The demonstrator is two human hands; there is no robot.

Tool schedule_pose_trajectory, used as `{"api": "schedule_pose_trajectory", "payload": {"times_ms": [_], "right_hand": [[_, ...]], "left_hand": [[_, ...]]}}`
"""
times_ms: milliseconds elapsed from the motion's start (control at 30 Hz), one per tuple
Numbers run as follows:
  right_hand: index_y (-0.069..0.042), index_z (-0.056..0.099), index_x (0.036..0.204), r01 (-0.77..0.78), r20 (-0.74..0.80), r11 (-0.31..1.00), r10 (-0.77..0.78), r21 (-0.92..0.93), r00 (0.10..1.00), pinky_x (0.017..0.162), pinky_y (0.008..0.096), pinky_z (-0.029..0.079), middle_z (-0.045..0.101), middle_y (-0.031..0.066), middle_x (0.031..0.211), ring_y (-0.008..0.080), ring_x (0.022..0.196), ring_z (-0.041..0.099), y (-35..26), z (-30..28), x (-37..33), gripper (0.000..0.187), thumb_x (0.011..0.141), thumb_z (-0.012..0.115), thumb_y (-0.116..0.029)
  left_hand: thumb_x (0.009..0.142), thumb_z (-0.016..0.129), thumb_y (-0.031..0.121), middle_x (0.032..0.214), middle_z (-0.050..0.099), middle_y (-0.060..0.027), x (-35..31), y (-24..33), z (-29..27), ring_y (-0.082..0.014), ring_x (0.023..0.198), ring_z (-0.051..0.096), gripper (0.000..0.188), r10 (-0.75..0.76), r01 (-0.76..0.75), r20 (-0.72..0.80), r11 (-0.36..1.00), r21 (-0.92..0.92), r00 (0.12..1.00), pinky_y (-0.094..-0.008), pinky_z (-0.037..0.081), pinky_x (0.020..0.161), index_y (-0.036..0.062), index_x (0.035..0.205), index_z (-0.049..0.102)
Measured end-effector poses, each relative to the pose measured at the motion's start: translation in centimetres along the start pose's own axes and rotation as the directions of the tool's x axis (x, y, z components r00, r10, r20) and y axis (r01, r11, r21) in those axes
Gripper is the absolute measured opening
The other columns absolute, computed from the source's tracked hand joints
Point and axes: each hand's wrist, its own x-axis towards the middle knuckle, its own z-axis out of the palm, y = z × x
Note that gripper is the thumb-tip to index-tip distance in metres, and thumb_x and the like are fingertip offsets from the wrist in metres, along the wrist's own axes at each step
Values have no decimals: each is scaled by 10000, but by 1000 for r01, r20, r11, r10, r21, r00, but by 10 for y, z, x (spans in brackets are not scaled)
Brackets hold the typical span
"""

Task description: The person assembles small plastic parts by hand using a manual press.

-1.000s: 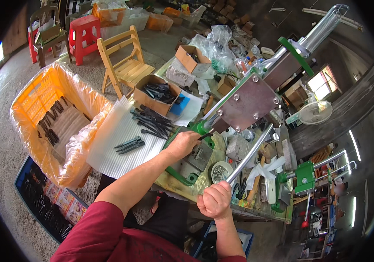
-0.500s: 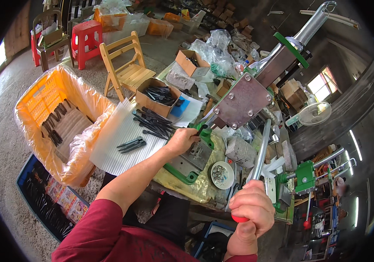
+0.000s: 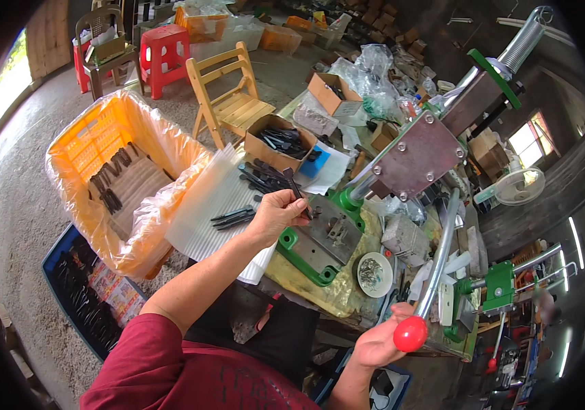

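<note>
Constituting a small production workshop; housing a lever press [image 3: 421, 158] at two o'clock and a second, green press [image 3: 499, 292] at four; storing a cardboard box [image 3: 269, 152] of black parts [image 3: 284, 141] near twelve and a plastic-lined orange crate [image 3: 98, 137] at nine.

The left forearm [image 3: 210, 279] is pointing forward and inward, the left grip [image 3: 279, 217] pinching at its end. The right forearm [image 3: 351, 381] is slanting up, the right grip [image 3: 378, 343] lying palm upward, unclenched
</note>
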Motion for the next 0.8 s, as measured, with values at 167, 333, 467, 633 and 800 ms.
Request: {"api": "schedule_pose_trajectory", "payload": {"times_ms": [167,333,467,633,800], "right_hand": [[-4,456,814,-141,137,989,135,32,981,740,326,340,466,124,840,210,784,440,10,5,-28,186,778,405,-179],[-4,451,806,-333,190,943,327,3,926,732,297,350,467,122,839,185,774,437,13,3,-48,102,801,427,-103],[1,453,795,-398,200,916,400,-52,894,717,279,355,469,115,840,168,762,436,11,-3,-54,116,810,425,-110],[3,459,788,-439,201,893,450,-98,870,705,270,358,471,112,833,160,747,435,13,-1,-58,122,809,423,-112],[5,463,774,-407,208,905,425,-125,881,694,264,357,465,110,831,154,739,434,18,-1,-60,130,809,425,-115]], "left_hand": [[814,529,158,766,559,-28,-15,10,-18,-102,664,554,133,46,-46,1,997,62,999,-234,488,618,25,818,538],[768,543,108,670,565,-61,-24,47,-45,-175,625,554,107,207,-92,-45,605,791,977,-268,444,567,12,816,540],[735,549,145,722,551,-134,-29,50,-85,-266,705,561,153,269,-142,134,12,990,954,-369,427,633,27,833,542],[747,528,205,788,557,-129,-35,46,-118,-290,787,546,199,-2,-4,4,-234,972,1000,-391,415,679,38,854,543],[739,535,168,794,575,-111,-34,46,-120,-273,807,554,152,-111,-25,-5,-266,964,994,-364,436,658,53,836,557]]}}
